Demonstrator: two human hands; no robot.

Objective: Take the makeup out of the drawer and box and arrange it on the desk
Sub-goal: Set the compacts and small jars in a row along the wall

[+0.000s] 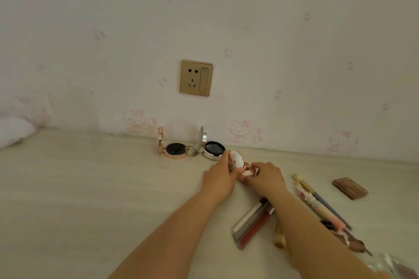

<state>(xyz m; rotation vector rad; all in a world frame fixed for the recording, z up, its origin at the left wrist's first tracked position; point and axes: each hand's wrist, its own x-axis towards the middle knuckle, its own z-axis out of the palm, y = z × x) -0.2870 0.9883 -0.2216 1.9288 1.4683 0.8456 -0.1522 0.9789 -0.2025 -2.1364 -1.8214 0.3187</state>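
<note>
I'm setting out a third compact (237, 161): my left hand (218, 179) grips its white lid, my right hand (265, 176) pinches the rose-gold base, low over the desk (90, 188). Next, I think, it goes open beside the two open compacts (192, 148) by the wall. Lip gloss tubes (251, 222) and pencils (322, 206) crowd my right forearm, so I must pull back carefully.

We see a pale wood-grain desk (90, 188) with two open compacts (175, 150) (213, 150) at its back edge, against the wall; toward the right edge lie lip gloss tubes (251, 224), a row of pencils (322, 204) and a brown palette (350, 188)
</note>
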